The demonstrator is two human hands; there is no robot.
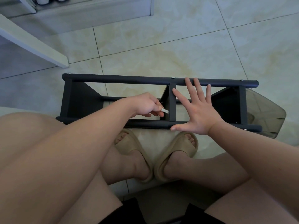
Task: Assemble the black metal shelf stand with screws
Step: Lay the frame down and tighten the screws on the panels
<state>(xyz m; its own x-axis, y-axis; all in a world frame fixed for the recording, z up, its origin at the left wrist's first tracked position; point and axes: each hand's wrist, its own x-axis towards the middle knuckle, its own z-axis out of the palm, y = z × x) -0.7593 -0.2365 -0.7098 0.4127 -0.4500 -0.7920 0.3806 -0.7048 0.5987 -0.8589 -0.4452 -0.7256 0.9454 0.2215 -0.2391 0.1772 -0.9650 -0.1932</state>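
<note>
Shelf stand: I see the black metal shelf stand lying on the tiled floor, straight in front of the seated person's feet, with its long rails running left to right.
Screw heads: three silver screw heads sit on the stand's far rail, one at its left end, one near its middle and one near its right end.
Near rail: both forearms cover parts of it. A pale speck at its right end may be another screw, but I cannot confirm that.
Middle divider: a black crosspiece joins the two rails at the stand's centre.
Left hand: the left hand is inside the stand's frame, just left of the divider. Its fingers are curled, pinching a small flat silvery tool.
Tool: its free end points toward the divider. It is too small for me to name its type or to say whether it touches the metal.
Right hand: the right hand is palm down, fingers straight and spread, holding nothing. Its fingertips reach the far rail and its thumb lies along the near rail, just right of the divider. I cannot tell whether the palm presses or hovers.
Slippers: beige slippers sit on the near side of the stand, toes toward it.
Smoky panel: a translucent grey panel lies at the stand's right end, partly behind it. I cannot identify it.
White furniture: pale furniture stands beyond the stand's far left corner, cut off by the picture's edge.
</note>
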